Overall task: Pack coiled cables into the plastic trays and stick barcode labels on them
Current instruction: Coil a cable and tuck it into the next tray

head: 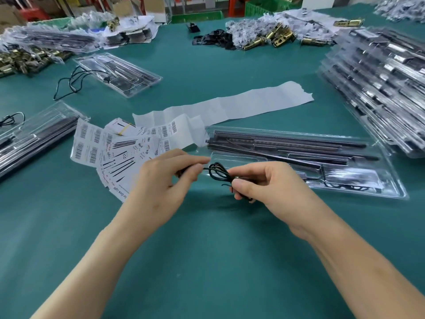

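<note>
A thin black cable (218, 172) is looped between my hands just above the green table. My left hand (165, 180) pinches one end of it, and my right hand (259, 183) grips the coiled bundle. Right behind my hands lies a clear plastic tray (345, 192) holding long black bars; its near left compartment looks empty. To the left, sheets of barcode labels (92, 143) and printed cards (124, 162) are fanned out on the table.
A long white backing strip (230, 107) runs across the middle. Stacked filled trays (379, 84) stand at the right. More trays (119, 72), (34, 139) and loose cables (69, 86) lie left. Brass hardware and bagged parts (276, 35) crowd the far side.
</note>
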Available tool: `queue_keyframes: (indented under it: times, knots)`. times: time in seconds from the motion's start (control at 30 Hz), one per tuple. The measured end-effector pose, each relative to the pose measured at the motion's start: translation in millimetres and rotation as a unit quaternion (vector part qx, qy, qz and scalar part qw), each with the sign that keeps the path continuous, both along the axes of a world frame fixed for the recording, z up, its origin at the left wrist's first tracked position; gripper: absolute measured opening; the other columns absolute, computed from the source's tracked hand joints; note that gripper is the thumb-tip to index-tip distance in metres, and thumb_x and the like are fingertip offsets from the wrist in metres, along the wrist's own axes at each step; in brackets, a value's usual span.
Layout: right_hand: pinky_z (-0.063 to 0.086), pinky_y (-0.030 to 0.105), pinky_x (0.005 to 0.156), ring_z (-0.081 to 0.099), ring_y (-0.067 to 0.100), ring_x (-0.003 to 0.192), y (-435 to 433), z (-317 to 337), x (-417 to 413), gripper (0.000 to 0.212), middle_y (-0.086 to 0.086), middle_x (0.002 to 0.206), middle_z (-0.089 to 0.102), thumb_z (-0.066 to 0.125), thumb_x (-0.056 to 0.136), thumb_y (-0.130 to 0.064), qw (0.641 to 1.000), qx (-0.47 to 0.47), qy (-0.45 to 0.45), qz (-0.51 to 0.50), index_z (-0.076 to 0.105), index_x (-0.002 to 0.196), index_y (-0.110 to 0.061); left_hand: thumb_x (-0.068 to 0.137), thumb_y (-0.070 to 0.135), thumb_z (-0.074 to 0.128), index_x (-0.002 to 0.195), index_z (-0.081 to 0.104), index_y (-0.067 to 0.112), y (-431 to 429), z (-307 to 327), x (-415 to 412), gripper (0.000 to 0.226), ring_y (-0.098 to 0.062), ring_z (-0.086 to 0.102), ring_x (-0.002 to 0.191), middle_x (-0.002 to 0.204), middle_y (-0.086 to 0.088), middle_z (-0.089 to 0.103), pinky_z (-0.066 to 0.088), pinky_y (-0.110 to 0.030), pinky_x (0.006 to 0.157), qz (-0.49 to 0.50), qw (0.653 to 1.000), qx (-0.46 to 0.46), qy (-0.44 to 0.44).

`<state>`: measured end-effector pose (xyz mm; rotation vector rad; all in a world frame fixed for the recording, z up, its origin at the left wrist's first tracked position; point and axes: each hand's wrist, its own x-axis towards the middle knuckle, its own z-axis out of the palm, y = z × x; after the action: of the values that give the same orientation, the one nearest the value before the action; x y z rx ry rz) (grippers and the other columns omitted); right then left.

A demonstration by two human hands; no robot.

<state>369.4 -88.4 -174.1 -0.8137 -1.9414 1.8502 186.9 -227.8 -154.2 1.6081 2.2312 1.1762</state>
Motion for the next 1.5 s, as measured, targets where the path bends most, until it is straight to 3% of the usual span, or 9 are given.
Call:
queue_keyframes:
  times: [0.13,0.37,0.57,0.67,0.87,1.07,1.23,1.37,1.5]
  knots:
    - [0.050,0.012,0.060,0.075,0.008,0.075,-7.8,-1.6,-2.3,0.017,-0.003,0.085,0.080,0.076,0.091,-0.010,0.996,-0.011,0.045,-0.081,0.079,0.098,-0.025,0.089,0.024,0.077,0.087,0.080,0.033,-15.8,-7.2,5.9,0.010,0.003,0.068,0.082,0.080,0.021,0.075,0.042,-0.006,0.067,0.050,0.994,-0.035,-0.085]
    - [0.055,0.021,0.077,0.073,0.010,0.083,-27.7,-5.7,-7.7,0.028,-0.007,0.085,0.079,0.080,0.089,-0.021,0.987,0.063,0.074,-0.128,0.072,0.111,-0.035,0.089,0.014,0.078,0.086,0.078,0.021,2.4,-12.2,27.2,0.007,-0.020,0.078,0.081,0.087,-0.003,0.080,0.060,-0.025,0.072,0.033,0.935,-0.029,-0.353]
    - [0.046,0.012,0.072,0.072,0.001,0.086,-32.0,-3.8,-0.2,0.032,-0.024,0.088,0.076,0.085,0.083,-0.021,0.981,0.141,0.057,-0.117,0.076,0.105,-0.042,0.086,0.012,0.078,0.081,0.076,0.028,7.7,-18.8,33.6,0.017,-0.008,0.075,0.082,0.086,0.007,0.079,0.054,-0.020,0.074,0.055,0.959,0.021,-0.278]
    - [0.046,0.005,0.081,0.071,-0.005,0.093,-33.2,-5.0,3.1,0.031,-0.027,0.092,0.075,0.086,0.080,-0.015,0.975,0.178,0.071,-0.112,0.079,0.101,-0.036,0.086,0.004,0.076,0.084,0.076,0.023,5.0,-21.4,35.0,0.019,-0.014,0.076,0.085,0.088,-0.001,0.080,0.053,-0.017,0.065,0.040,0.934,0.003,-0.354]
    - [0.043,0.008,0.079,0.062,0.005,0.092,-37.3,-15.2,1.0,0.022,-0.013,0.097,0.061,0.086,0.081,-0.015,0.929,0.344,0.070,-0.115,0.081,0.101,-0.025,0.088,-0.006,0.065,0.112,0.075,0.023,-4.4,-14.8,30.1,0.038,-0.022,0.075,0.102,0.105,-0.008,0.079,0.061,-0.029,0.086,-0.045,0.907,-0.001,-0.419]
    - [0.044,0.024,0.074,0.050,0.011,0.086,-39.4,-16.6,-2.6,0.014,-0.012,0.088,0.055,0.086,0.084,-0.024,0.875,0.463,0.027,-0.137,0.080,0.096,-0.023,0.089,0.020,0.078,0.098,0.079,0.021,-3.5,-16.5,40.7,0.010,-0.024,0.075,0.102,0.105,-0.004,0.079,0.060,-0.037,0.092,-0.001,0.920,0.043,-0.389]
    - [0.049,0.017,0.058,0.063,0.015,0.068,-53.0,-10.5,7.4,0.013,-0.007,0.078,0.062,0.084,0.083,-0.028,0.953,0.222,0.010,-0.205,0.075,0.091,-0.033,0.092,0.006,0.071,0.097,0.081,0.021,0.3,-26.8,48.0,0.019,-0.024,0.076,0.092,0.101,-0.006,0.080,0.061,-0.033,0.089,0.085,0.895,0.103,-0.425]
    - [0.054,0.035,0.043,0.068,0.027,0.052,-74.9,-6.2,10.6,0.020,0.008,0.080,0.074,0.069,0.095,-0.035,0.965,-0.168,-0.007,-0.199,0.069,0.104,-0.017,0.090,0.009,0.072,0.090,0.081,0.026,2.2,-23.9,49.6,0.019,-0.017,0.074,0.088,0.107,-0.005,0.079,0.059,-0.024,0.083,0.127,0.847,0.155,-0.493]
    - [0.055,0.030,0.049,0.065,0.022,0.055,-78.7,2.9,-8.2,0.036,0.005,0.082,0.074,0.063,0.096,-0.042,0.954,-0.254,0.046,-0.155,0.069,0.111,-0.011,0.080,0.021,0.075,0.092,0.082,0.024,2.6,-22.0,57.1,0.014,-0.020,0.074,0.088,0.108,-0.009,0.079,0.059,-0.024,0.079,0.111,0.810,0.144,-0.557]
